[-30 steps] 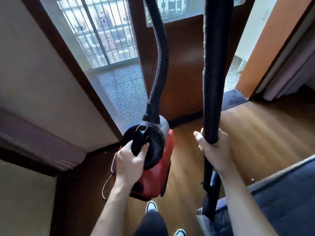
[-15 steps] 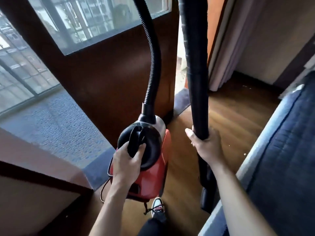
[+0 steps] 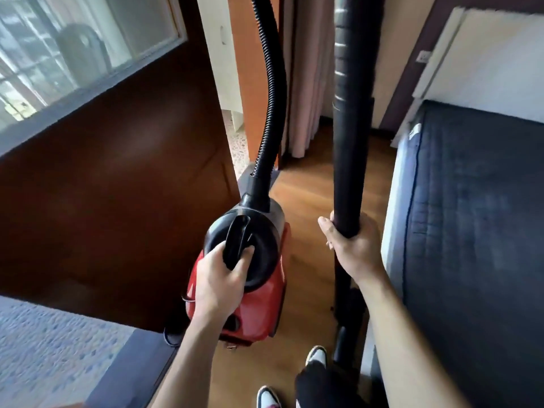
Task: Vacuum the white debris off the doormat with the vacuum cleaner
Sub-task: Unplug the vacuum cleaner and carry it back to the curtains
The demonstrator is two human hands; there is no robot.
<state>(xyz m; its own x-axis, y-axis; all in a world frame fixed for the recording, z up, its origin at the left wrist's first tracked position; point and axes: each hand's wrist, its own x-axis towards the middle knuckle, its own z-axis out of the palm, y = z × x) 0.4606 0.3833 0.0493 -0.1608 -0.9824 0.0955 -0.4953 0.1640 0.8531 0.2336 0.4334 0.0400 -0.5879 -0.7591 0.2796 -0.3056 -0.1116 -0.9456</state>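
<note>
Leftward the window (image 3: 73,45) has slid since a second ago. The left hand (image 3: 219,284) grips the handle (image 3: 235,242) of the red vacuum cleaner (image 3: 265,298) (over the wooden floor (image 3: 306,201)), and its hose (image 3: 275,83) rises. The right hand (image 3: 353,248) wraps the upright black wand (image 3: 351,142), beside the mattress (image 3: 477,231) edge.

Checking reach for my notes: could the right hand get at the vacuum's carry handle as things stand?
Probably not: the right hand grips the black tube, and the left hand is wrapped round the carry handle. The gap between them looks free.
</note>
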